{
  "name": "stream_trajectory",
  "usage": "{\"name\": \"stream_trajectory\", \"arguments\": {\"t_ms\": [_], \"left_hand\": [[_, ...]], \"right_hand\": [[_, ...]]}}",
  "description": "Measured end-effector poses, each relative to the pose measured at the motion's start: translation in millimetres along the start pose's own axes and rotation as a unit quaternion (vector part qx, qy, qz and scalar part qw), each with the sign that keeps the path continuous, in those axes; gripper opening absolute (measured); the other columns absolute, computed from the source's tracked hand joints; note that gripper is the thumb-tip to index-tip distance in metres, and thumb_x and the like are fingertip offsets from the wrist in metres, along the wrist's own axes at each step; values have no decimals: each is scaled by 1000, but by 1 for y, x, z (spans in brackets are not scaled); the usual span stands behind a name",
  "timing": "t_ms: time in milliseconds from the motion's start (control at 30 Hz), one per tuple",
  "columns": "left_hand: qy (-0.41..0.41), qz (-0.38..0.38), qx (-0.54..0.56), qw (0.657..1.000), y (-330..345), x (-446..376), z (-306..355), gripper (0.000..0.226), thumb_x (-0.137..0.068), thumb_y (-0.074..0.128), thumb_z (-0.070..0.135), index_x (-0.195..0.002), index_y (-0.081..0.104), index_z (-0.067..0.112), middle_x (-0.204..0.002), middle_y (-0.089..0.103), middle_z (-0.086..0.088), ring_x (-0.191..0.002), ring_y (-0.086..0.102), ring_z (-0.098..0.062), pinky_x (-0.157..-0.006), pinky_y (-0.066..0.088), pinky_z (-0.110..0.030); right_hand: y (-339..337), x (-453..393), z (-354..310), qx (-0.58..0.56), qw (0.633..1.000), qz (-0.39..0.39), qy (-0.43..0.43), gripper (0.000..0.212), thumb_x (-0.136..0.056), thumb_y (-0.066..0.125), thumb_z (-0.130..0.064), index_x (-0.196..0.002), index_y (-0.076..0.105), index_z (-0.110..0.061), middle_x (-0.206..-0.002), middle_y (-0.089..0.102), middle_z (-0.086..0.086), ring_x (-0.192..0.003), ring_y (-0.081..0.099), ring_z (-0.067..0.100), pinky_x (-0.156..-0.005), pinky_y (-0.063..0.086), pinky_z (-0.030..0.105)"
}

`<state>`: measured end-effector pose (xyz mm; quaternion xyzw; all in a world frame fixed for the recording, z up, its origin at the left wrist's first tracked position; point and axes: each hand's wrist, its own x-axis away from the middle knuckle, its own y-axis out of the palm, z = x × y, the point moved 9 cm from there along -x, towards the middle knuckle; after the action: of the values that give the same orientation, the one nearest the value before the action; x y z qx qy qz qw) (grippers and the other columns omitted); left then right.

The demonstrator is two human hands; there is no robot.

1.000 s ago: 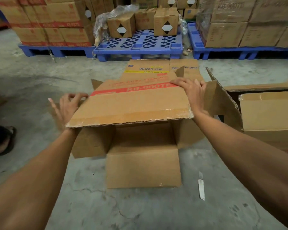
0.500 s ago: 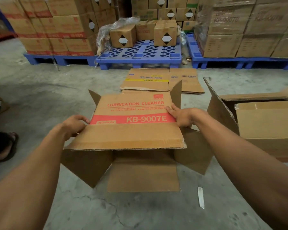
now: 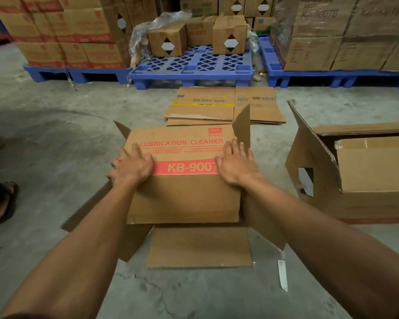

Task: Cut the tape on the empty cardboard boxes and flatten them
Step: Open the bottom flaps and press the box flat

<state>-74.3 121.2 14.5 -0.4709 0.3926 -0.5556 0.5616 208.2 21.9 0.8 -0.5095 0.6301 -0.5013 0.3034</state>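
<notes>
Both hands press flat on a corrugated brown cardboard box (image 3: 184, 194) lying collapsed on the cracked grey concrete floor (image 3: 55, 139): left hand (image 3: 133, 168) and right hand (image 3: 236, 166), fingers spread, gripping nothing. One white-handled knife (image 3: 282, 271) lies beside it. Flattened boxes (image 3: 217, 107) lie ahead; three blue plastic pallets (image 3: 194, 67) carry stacked cartons.

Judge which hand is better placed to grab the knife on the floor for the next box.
Right. The knife lies on the concrete beside the right forearm, while the left hand is across the box; the right hand has the shorter reach.
</notes>
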Motion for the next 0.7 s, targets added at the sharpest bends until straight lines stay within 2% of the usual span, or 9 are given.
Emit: {"name": "stream_trajectory", "arguments": {"t_ms": [100,167,367,467,600,667,700], "left_hand": [[-28,40,-19,999,-7,-10,-29,67,-90,21,68,-150,18,39,-145,33,-24,-132,32,-42,-101,25,-64],[-35,63,-29,997,-14,-19,-54,69,-88,22,71,-149,21,39,-140,36,-25,-129,34,-41,-100,26,-62],[-82,95,-43,991,-3,-41,-137,71,-85,32,72,-145,31,35,-132,43,-25,-124,39,-42,-98,30,-58],[-92,59,-40,993,38,-45,-161,67,-86,40,67,-142,33,33,-129,44,-25,-121,41,-43,-98,31,-57],[-88,-10,-45,995,112,-60,-180,64,-85,46,64,-140,33,34,-129,40,-24,-120,40,-42,-99,30,-55],[-58,-85,-71,992,159,-61,-174,62,-89,41,60,-145,32,36,-147,28,-23,-136,26,-41,-108,23,-60],[-18,-142,-80,986,187,-56,-163,64,-91,39,61,-150,24,40,-159,13,-17,-144,12,-40,-110,14,-65]], "right_hand": [[19,-3,-28,-25,1000,-11,-14,70,-103,17,-48,-157,-7,-10,-163,-17,11,-151,-10,33,-122,0,48],[38,-7,-50,-51,998,-33,-18,70,-104,18,-47,-156,-9,-10,-162,-20,9,-151,-10,33,-122,5,48],[116,-14,-113,-76,993,-94,-5,67,-105,20,-42,-156,-11,-11,-162,-22,7,-149,-16,38,-121,-1,47],[177,-19,-114,-51,987,-152,15,68,-104,23,-41,-157,-9,-13,-164,-17,6,-150,-13,38,-121,3,47],[267,-19,-95,33,966,-255,-19,66,-103,23,-46,-158,-5,-25,-165,-10,1,-152,-4,30,-121,4,48],[293,-13,-84,79,961,-261,-48,65,-102,23,-45,-157,-9,-30,-164,-15,0,-152,-9,29,-121,0,49],[299,-12,-82,93,962,-248,-65,65,-102,24,-45,-156,-11,-32,-163,-18,-1,-151,-12,29,-121,-1,49]]}}
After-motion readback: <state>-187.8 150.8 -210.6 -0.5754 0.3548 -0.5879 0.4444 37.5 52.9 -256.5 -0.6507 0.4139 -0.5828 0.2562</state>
